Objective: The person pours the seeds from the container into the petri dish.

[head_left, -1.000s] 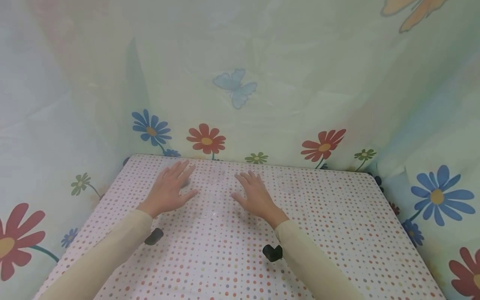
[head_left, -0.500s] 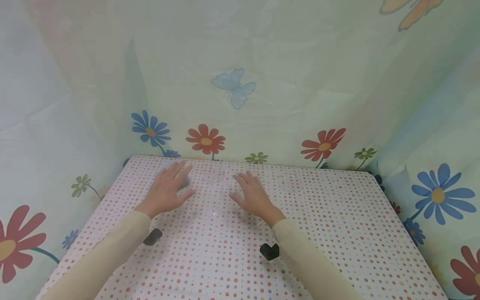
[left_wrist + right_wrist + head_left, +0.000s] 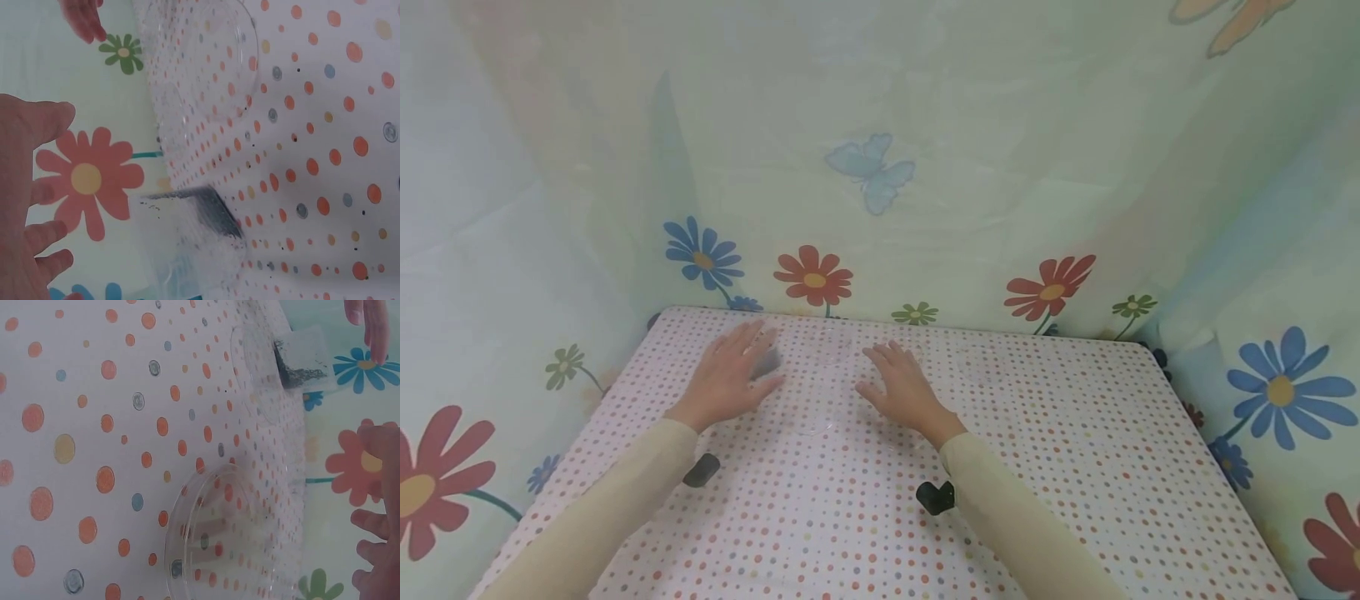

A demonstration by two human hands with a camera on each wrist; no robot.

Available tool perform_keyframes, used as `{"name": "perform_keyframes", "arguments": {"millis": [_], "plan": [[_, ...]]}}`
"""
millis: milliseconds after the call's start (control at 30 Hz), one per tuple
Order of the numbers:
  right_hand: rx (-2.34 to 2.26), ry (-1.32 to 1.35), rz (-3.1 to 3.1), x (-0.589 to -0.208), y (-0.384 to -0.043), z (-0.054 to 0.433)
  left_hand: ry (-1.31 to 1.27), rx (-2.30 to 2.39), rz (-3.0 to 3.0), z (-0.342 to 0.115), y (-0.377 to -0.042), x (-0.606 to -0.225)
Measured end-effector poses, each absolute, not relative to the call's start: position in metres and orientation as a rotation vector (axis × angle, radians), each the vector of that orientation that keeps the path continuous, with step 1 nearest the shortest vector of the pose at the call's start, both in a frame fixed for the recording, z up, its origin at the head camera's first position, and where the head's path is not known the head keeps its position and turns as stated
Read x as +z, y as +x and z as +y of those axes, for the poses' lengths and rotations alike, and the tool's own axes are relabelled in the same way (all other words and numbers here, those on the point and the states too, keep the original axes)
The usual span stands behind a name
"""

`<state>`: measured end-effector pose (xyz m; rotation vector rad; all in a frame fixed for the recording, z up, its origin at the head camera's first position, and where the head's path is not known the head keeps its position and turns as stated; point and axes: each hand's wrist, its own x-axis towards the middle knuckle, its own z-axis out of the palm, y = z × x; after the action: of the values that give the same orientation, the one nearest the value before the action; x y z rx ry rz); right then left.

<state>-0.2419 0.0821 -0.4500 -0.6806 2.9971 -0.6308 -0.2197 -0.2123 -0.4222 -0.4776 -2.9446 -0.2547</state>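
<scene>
My left hand [image 3: 722, 379] is raised over the back left of the table, fingers extended and holding nothing. Behind its fingers sits a clear box [image 3: 767, 362] with dark grains inside, partly hidden from the head. The left wrist view shows this box [image 3: 187, 244] beyond the left hand [image 3: 22, 206]. My right hand [image 3: 906, 392], fingers extended and thumb apart, also holds nothing. Below it in the right wrist view lies a clear round dish [image 3: 177, 531]. Another clear dish [image 3: 815, 425] lies between the hands.
More transparent round pieces, such as a clear dish [image 3: 983, 364] right of the hands, lie on the dotted tabletop [image 3: 1075, 467]. A flower-printed curtain [image 3: 970, 167] encloses the back and sides. Small black blocks [image 3: 936, 498] show beside the sleeves.
Both hands have drifted slightly to the left. More of the box with dark grains shows beside my left fingers. The dishes have not visibly moved.
</scene>
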Motion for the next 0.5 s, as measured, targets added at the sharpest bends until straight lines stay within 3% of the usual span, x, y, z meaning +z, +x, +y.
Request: {"name": "perform_keyframes", "arguments": {"millis": [500], "plan": [[-0.692, -0.743, 3.027, -0.4578, -0.2453, 0.0800, -0.430, -0.247, -2.934, -0.2212, -0.2252, -0.4236]]}}
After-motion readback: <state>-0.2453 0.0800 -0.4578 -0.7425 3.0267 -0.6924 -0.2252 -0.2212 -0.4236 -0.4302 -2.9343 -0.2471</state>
